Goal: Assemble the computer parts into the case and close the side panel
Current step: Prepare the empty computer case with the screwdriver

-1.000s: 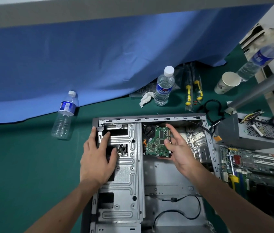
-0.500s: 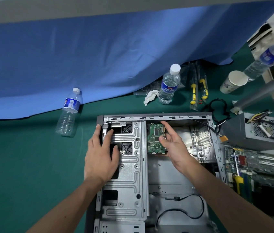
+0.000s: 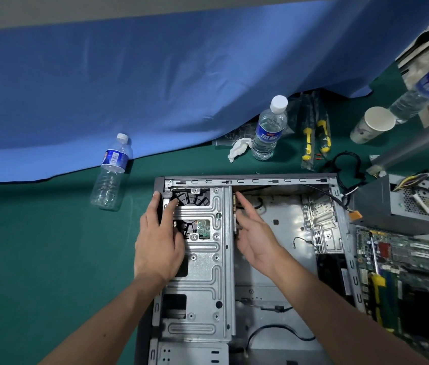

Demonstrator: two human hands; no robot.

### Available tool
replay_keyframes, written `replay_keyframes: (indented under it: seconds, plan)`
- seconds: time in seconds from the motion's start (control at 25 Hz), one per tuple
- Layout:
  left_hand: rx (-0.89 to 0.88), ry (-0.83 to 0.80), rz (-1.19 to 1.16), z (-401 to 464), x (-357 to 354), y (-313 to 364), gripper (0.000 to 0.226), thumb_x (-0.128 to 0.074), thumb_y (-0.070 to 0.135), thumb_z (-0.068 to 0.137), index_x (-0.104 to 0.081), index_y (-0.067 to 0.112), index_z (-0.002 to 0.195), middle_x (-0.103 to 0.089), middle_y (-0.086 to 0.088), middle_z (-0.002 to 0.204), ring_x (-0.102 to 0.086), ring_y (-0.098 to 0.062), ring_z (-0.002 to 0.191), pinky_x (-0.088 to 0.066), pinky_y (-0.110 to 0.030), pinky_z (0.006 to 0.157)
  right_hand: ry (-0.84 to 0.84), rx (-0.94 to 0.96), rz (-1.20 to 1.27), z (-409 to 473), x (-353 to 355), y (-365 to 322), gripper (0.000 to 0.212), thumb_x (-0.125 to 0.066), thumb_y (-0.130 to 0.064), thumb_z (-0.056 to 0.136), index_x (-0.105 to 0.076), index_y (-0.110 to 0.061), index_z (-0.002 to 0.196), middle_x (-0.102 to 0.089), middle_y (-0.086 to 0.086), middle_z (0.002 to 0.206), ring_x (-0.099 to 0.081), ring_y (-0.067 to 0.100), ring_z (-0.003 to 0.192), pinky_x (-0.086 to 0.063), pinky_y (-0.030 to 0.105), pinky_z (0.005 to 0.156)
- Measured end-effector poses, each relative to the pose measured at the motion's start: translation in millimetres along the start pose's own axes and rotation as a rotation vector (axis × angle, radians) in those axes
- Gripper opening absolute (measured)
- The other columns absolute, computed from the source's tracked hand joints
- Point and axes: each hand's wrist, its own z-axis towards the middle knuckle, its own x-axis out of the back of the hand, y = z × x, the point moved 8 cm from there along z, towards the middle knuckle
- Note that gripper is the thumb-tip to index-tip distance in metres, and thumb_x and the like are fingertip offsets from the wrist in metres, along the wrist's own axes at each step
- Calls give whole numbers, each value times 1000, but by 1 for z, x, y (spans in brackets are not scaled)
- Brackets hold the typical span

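Green cloth (image 3: 37, 259) covered the table, and at its far left we had the most open room, with only a clear plastic water bottle with a blue label (image 3: 110, 172) lying on its side near the hanging blue fabric backdrop (image 3: 129, 88). The open grey metal computer case (image 3: 274, 248) lay flat in the middle, its far rim close to a second, upright water bottle (image 3: 268, 130) and a pair of yellow-handled screwdrivers (image 3: 316, 138). Our left hand (image 3: 160, 241) rested flat on the silver drive cage (image 3: 208, 272), fingers spread and straight, the fingertips reaching the case's left edge beside the black fan (image 3: 189, 200). Through a cage cutout we saw the green circuit board of the hard drive (image 3: 204, 229), seated inside the cage. Our right hand (image 3: 254, 233) stood just right of the cage wall, fingers straight and together, pressing the drive's exposed end; it gripped nothing. Beyond it the case floor lay bare. Crowding the right edge were a grey power supply box (image 3: 397, 206), a green motherboard (image 3: 405, 272) and a white paper cup (image 3: 372, 125).
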Motion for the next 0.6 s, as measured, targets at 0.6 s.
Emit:
replay_keyframes:
  seconds: [0.6]
  plan:
    - [3,-11,10,0,2,1,63,-54,6,84,-40,18,144,-11,-4,162,-31,-27,133,-47,-45,91,182,104,-122,2,7,11,42,-44,-16,105,-56,-54,118,-61,-7,133,-61,12,118,-46,40,105]
